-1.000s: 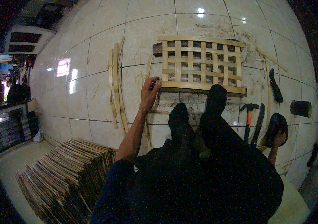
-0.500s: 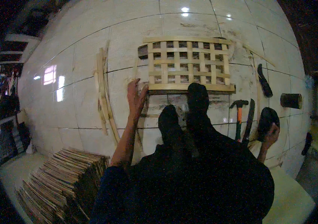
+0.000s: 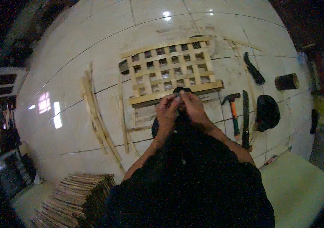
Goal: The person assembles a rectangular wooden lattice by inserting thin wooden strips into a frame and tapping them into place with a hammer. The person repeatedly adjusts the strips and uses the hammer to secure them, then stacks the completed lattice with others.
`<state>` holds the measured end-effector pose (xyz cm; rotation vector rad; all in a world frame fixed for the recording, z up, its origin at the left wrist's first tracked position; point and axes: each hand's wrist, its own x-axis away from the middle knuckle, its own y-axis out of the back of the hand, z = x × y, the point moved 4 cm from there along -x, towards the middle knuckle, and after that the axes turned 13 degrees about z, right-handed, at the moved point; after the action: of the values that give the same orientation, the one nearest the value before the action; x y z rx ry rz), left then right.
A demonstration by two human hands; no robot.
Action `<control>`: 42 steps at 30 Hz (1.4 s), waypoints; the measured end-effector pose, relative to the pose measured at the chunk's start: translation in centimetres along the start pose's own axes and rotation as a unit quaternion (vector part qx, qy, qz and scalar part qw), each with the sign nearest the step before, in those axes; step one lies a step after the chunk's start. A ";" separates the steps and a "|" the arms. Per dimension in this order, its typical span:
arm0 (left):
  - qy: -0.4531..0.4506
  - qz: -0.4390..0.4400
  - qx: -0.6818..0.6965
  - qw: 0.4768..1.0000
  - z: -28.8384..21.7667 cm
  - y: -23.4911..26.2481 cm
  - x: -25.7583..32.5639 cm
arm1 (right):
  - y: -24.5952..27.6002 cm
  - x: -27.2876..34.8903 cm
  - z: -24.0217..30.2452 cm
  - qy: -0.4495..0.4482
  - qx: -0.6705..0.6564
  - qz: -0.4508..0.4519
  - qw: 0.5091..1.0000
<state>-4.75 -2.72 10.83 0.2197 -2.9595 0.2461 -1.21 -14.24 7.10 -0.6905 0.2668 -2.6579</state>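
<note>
The bamboo lattice (image 3: 171,70) lies flat on the tiled floor (image 3: 74,49), just beyond the person's two hands. A second ago the left hand (image 3: 166,112) was pressed flat on the floor beside the lattice's near left corner and the right hand (image 3: 194,108) was out at the right, by the dark round thing; now both have come together in front of the body, over the lattice's near rail. The fingers (image 3: 173,99) of both hands are curled in narrow, tips meeting. Whether they pinch something small between them I cannot tell: the spot is dark and blurred. The feet that showed before are now mostly hidden behind the hands and dark clothing.

Left of the lattice lie loose bamboo strips (image 3: 95,114), and a stack of split bamboo (image 3: 74,197) sits at the lower left, cut off by the picture's rim. To the right lie a hammer (image 3: 233,112) with an orange handle, a long dark blade (image 3: 245,117), a dark round thing (image 3: 267,112), another dark tool (image 3: 254,68) and a short bamboo section (image 3: 287,81).
</note>
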 end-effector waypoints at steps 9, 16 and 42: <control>-0.035 -0.106 -0.051 0.992 0.8 4.0 0.6 | 4.5 3.9 1.5 0.075 0.307 -0.035 0.948; -0.155 -0.158 -0.312 0.924 -0.3 14.5 0.8 | 14.8 13.8 2.2 -0.014 0.560 -0.270 0.784; -0.155 -0.161 -0.374 0.900 2.7 15.7 -0.5 | -2.4 3.7 7.6 0.051 0.456 0.110 0.881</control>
<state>-7.14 12.16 5.76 0.6685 -2.9750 -1.0338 -1.17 -14.20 15.94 -0.1816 -0.7948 -2.2189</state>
